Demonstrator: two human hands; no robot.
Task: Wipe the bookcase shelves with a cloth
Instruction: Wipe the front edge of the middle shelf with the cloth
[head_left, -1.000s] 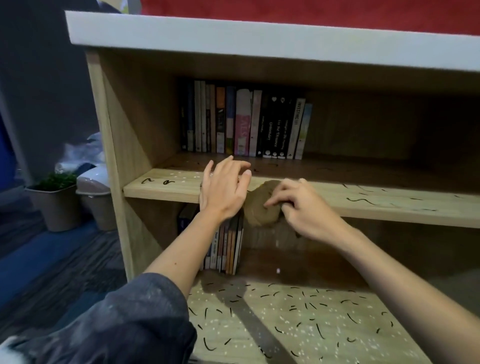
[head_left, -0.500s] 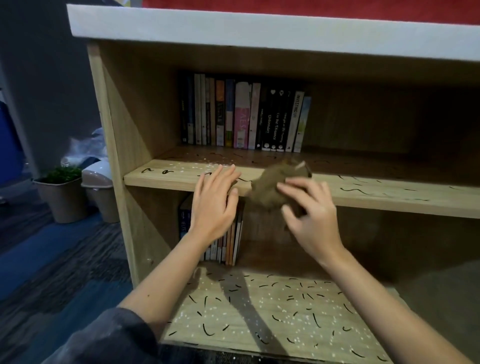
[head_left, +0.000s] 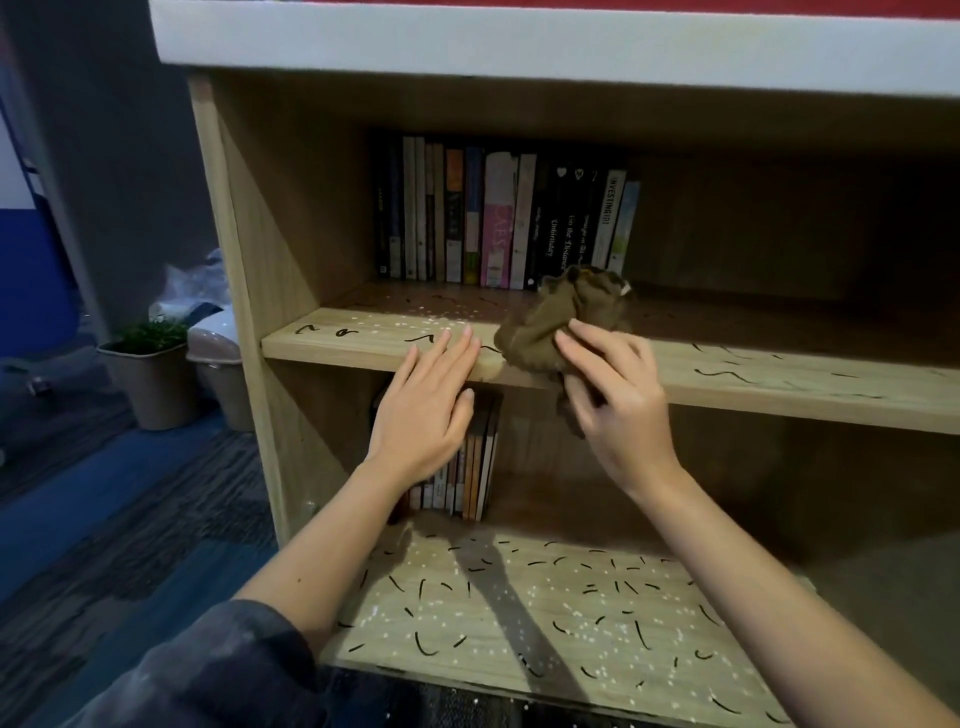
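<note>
Gripping the bunched brown cloth (head_left: 563, 325) on the middle shelf (head_left: 779, 379) just before the books (head_left: 509, 223), the right hand (head_left: 618, 405) holds it; the left hand (head_left: 426, 410) rests flat, fingers straight, on the shelf's front edge

The wooden middle shelf (head_left: 779, 387) carries a row of upright books (head_left: 498, 223) at its back left, black squiggles (head_left: 722, 372) and white specks (head_left: 436, 315) scattered over its board, and a bunched brown cloth (head_left: 545, 327) at the front edge. The bottom shelf (head_left: 519, 618) holds a shorter row of books (head_left: 475, 467) at the back, with many black marks (head_left: 423, 644) and more specks across its front.
</note>
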